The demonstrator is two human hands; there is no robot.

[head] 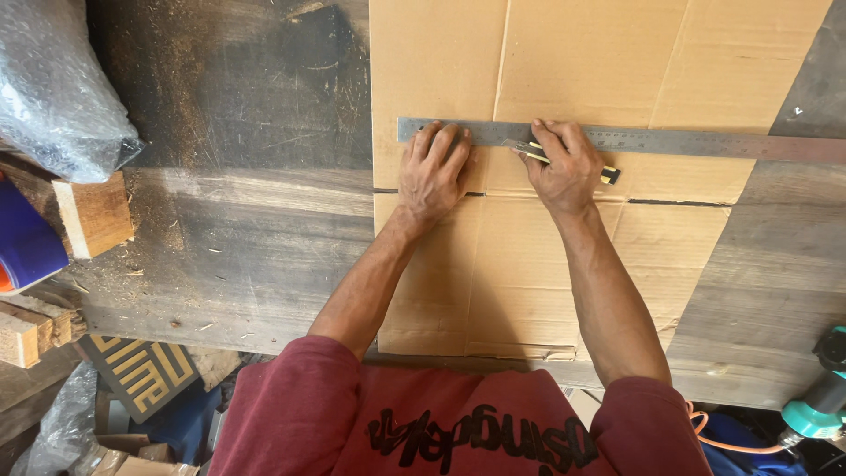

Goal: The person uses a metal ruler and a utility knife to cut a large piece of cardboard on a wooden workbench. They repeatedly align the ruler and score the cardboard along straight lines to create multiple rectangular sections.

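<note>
A flattened brown cardboard sheet (564,264) lies on a worn wooden workbench (256,238). Across it rests a long steel ruler (687,141), running left to right. My left hand (432,172) presses flat on the ruler's left end, fingers spread. My right hand (564,167) grips a yellow and black utility knife (608,174), with the blade end against the ruler's lower edge near the middle of the sheet. A dark slit in the cardboard runs just below both hands.
A bubble-wrap bundle (53,79) sits at the top left, with wood offcuts (92,216) and a blue object (22,242) below it. A teal power tool (820,401) with an orange cord lies at the lower right. A patterned black panel (145,370) leans under the bench.
</note>
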